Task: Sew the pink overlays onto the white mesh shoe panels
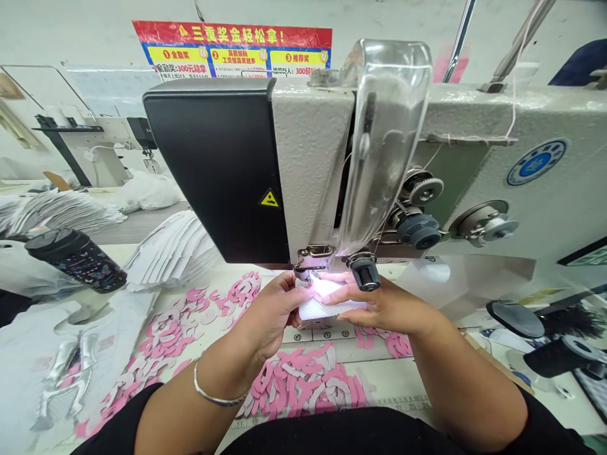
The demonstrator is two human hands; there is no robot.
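Centrally, under the lit needle area of an industrial sewing machine (pixel 310 158), lies a small white, dotted-texture fabric piece (pixel 315 309). Left hand (pixel 277 303): pinched on the piece's left side, thumb on top, other fingers curled at the edge. Right hand (pixel 372 300): fingers laid over the upper right part, thumb at the near edge; cannot tell whether it grips from beneath. Hands close together, the fabric between them; lamp glare blurs the fingertips, so contact between the two hands is unclear. Silver bangle (pixel 213 392) on the left wrist.

Machine head: black side cover (pixel 218 170) with a yellow warning triangle (pixel 269 199); clear plastic guard (pixel 393 120) down the front; thread tension dials to its right. Pink and white curved cutouts (pixel 308 385) heaped on the near side of the machine bed, more scattered left. Printed ruler scale (pixel 403 402) along the near table edge.

Further left: black patterned tumbler (pixel 78 259), tilted in view, beside a fanned stack of white pieces (pixel 168 249). Behind, a second sewing machine (pixel 102 155); red-topped poster (pixel 232 47) beyond.
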